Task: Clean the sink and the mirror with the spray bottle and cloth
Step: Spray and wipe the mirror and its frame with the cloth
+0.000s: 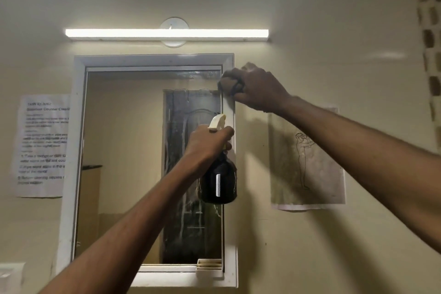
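Observation:
A white-framed mirror point(124, 150) hangs on the wall in front of me, with white streaks of spray running down its right part. My left hand point(207, 143) grips a dark spray bottle point(219, 181) by its neck, its white nozzle poking up, held in front of the mirror's right side. My right hand point(255, 88) holds a bunched brownish cloth point(228, 83) pressed against the mirror's top right corner, by the frame. The sink is out of view.
A lit tube light point(167, 34) is mounted above the mirror. A printed instruction sheet point(43, 145) is taped to the wall on the left, a line-drawing sheet point(307, 162) on the right. A small white holder point(210, 267) sits at the mirror's lower right corner.

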